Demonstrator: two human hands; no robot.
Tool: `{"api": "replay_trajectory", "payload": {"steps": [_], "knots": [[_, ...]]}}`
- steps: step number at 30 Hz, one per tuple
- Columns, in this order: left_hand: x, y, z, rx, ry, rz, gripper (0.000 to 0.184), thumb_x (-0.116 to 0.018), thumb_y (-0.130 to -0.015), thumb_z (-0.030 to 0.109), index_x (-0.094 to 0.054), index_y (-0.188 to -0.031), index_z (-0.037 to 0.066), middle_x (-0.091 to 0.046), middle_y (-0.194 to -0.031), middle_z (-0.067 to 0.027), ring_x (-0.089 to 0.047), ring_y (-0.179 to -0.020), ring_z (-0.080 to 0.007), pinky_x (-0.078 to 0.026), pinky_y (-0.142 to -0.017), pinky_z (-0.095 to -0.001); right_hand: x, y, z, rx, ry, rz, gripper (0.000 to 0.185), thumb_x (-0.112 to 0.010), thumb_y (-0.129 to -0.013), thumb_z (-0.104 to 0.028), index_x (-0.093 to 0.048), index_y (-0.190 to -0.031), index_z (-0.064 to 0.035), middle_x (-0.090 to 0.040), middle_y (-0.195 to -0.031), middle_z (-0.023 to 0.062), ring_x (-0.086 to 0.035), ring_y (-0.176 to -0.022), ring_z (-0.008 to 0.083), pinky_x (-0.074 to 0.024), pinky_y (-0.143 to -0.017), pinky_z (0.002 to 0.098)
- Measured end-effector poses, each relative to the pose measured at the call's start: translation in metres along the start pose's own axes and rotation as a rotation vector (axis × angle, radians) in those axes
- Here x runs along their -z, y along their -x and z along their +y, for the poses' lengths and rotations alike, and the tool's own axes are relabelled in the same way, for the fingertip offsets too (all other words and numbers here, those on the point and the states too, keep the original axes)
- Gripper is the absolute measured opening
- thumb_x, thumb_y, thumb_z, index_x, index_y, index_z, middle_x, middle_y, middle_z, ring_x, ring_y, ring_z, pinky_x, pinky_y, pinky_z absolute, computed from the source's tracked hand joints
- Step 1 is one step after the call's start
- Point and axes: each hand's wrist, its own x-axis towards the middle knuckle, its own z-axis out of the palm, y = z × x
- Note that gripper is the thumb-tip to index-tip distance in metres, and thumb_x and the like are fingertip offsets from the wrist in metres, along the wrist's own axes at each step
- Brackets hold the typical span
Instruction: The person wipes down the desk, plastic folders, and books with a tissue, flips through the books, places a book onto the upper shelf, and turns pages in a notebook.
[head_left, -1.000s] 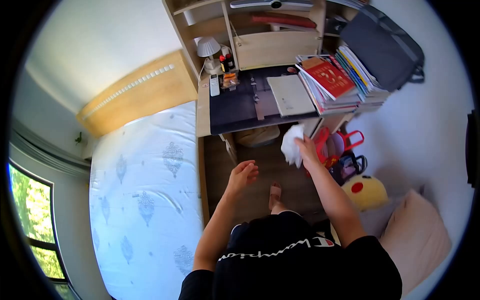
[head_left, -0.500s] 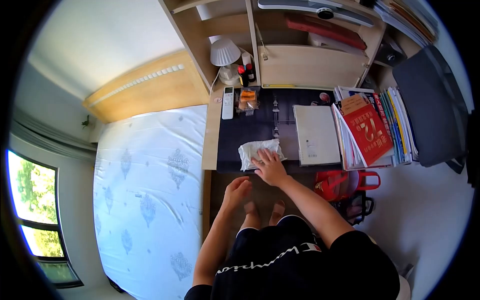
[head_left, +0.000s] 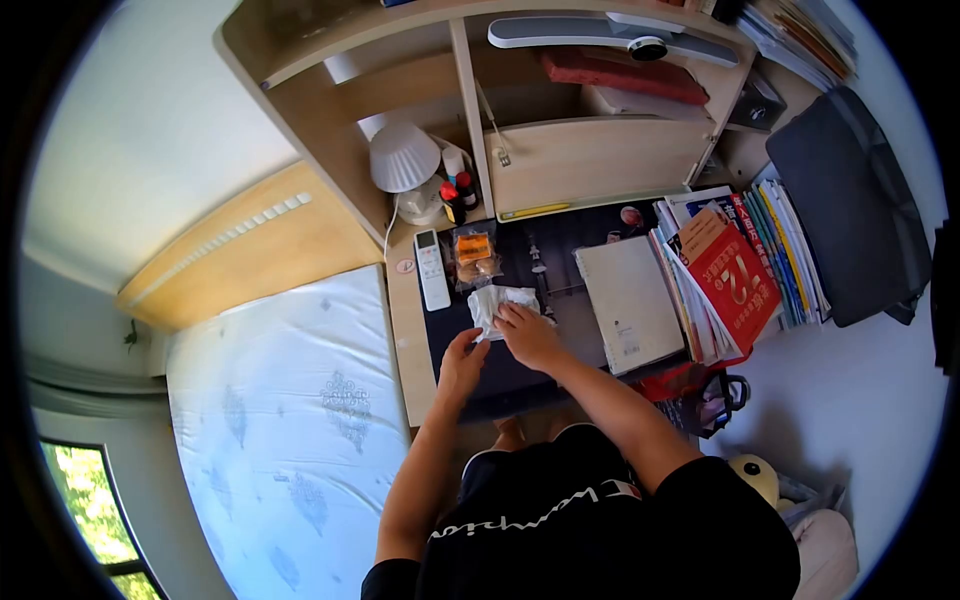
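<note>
A crumpled white cloth (head_left: 500,297) lies on the dark desk mat (head_left: 480,385) near the desk's front. Its exact kind is hard to make out. My right hand (head_left: 530,337) rests on the cloth, fingers bent and gripping its right part. At the near left corner, my left hand (head_left: 462,365) pinches the edge between thumb and fingers. Just beyond the cloth sits a clear packet with an orange label (head_left: 476,255), and a white remote control (head_left: 432,270) lies left of it.
A spiral notebook (head_left: 630,305) lies to the right, beside stacked books topped by a red book (head_left: 735,283). A white lamp (head_left: 405,160) and small bottles (head_left: 455,200) stand at the back left. Left of the desk is a mattress (head_left: 290,420); a dark bag (head_left: 850,210) is far right.
My left hand has moved up to the cloth and taken its edge. My right hand's spread fingers have drawn together on it. The cloth is more bunched, and the view has shifted and tilted.
</note>
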Motion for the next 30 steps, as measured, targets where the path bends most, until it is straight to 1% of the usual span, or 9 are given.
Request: {"api": "replay_trajectory", "payload": {"steps": [3, 4, 7, 11, 14, 20, 22, 26, 30], "knots": [[0.003, -0.037, -0.005, -0.146, -0.212, 0.049, 0.038, -0.059, -0.084, 0.02, -0.053, -0.118, 0.005, -0.058, -0.088, -0.0011, -0.054, -0.078, -0.0078, -0.044, -0.065, -0.0218, -0.003, -0.012, 0.034, 0.031, -0.121, -0.12, 0.029, -0.051, -0.081, -0.016, -0.057, -0.105, -0.0017, -0.049, -0.123, 0.0136, -0.045, -0.117, 0.0293, -0.0373, -0.097, 0.0394], [-0.001, -0.044, 0.002, -0.198, -0.252, 0.067, 0.04, -0.061, -0.083, 0.022, -0.053, -0.118, 0.003, -0.057, -0.095, -0.0045, -0.056, -0.079, -0.0093, -0.044, -0.064, -0.0217, 0.002, -0.018, 0.05, -0.014, -0.063, -0.119, 0.028, -0.05, -0.081, -0.016, -0.057, -0.104, -0.0016, -0.049, -0.123, 0.0136, -0.045, -0.118, 0.0294, -0.0379, -0.097, 0.0393], [-0.003, -0.056, 0.025, -0.303, -0.434, 0.108, 0.049, -0.065, -0.079, 0.025, -0.05, -0.122, 0.007, -0.045, -0.123, -0.0206, -0.055, -0.1, -0.0257, -0.047, -0.077, -0.0314, 0.004, -0.047, 0.085, -0.031, 0.014, -0.129, 0.026, -0.049, -0.082, -0.014, -0.057, -0.102, -0.0005, -0.049, -0.124, 0.0143, -0.044, -0.118, 0.0299, -0.0388, -0.096, 0.039], [-0.023, -0.081, 0.031, -0.391, -0.578, 0.23, 0.051, -0.065, -0.078, 0.024, -0.049, -0.124, 0.011, -0.037, -0.13, -0.0269, -0.044, -0.115, -0.036, -0.042, -0.09, -0.0379, 0.006, -0.081, 0.132, 0.019, 0.057, -0.144, 0.021, -0.049, -0.08, -0.013, -0.061, -0.094, -0.0021, -0.054, -0.117, 0.0127, -0.051, -0.111, 0.0294, -0.044, -0.091, 0.0381], [-0.04, -0.093, 0.053, -0.404, -0.595, 0.255, 0.058, -0.065, -0.077, 0.024, -0.044, -0.13, 0.013, -0.027, -0.136, -0.0297, -0.025, -0.127, -0.0449, -0.025, -0.104, -0.0463, 0.031, -0.09, 0.151, -0.085, -0.048, -0.345, 0.015, -0.051, -0.078, -0.013, -0.063, -0.083, -0.0048, -0.059, -0.105, 0.0092, -0.056, -0.101, 0.0274, -0.0487, -0.081, 0.0384], [-0.069, -0.135, 0.049, -0.462, -0.819, 0.27, 0.067, -0.067, -0.074, 0.025, -0.038, -0.134, 0.017, -0.019, -0.14, -0.0279, -0.02, -0.128, -0.0459, -0.026, -0.103, -0.0505, 0.059, -0.064, 0.232, -0.425, 0.026, -0.262, 0.011, -0.055, -0.074, -0.012, -0.064, -0.077, -0.0063, -0.06, -0.096, 0.0074, -0.059, -0.091, 0.0267, -0.0505, -0.073, 0.0387], [-0.073, -0.143, 0.055, -0.459, -0.873, 0.29, 0.071, -0.068, -0.073, 0.025, -0.035, -0.136, 0.018, -0.019, -0.141, -0.0266, -0.02, -0.129, -0.0454, -0.026, -0.103, -0.0515, 0.063, -0.07, 0.238, -0.746, -0.042, -0.286, 0.013, -0.057, -0.073, -0.011, -0.062, -0.082, -0.0037, -0.058, -0.102, 0.0109, -0.055, -0.099, 0.0295, -0.0473, -0.081, 0.0405], [-0.077, -0.151, 0.055, -0.381, -0.996, 0.257, 0.079, -0.069, -0.071, 0.027, -0.03, -0.139, 0.025, -0.021, -0.143, -0.021, -0.021, -0.13, -0.0429, -0.027, -0.102, -0.0523, 0.028, -0.054, 0.25, -0.763, 0.166, -0.046, 0.03, -0.057, -0.074, -0.014, -0.056, -0.095, 0.0066, -0.046, -0.118, 0.0217, -0.039, -0.117, 0.0382, -0.0318, -0.1, 0.0444], [-0.066, -0.155, 0.058, -0.363, -1.089, 0.247, 0.08, -0.071, -0.068, 0.025, -0.031, -0.138, 0.028, -0.029, -0.14, -0.0159, -0.026, -0.128, -0.0394, -0.028, -0.101, -0.0497, 0.03, -0.044, 0.278, -0.919, 0.19, -0.066, 0.039, -0.057, -0.073, -0.015, -0.052, -0.103, 0.0112, -0.041, -0.121, 0.0245, -0.038, -0.118, 0.0392, -0.0322, -0.1, 0.0446]]}}
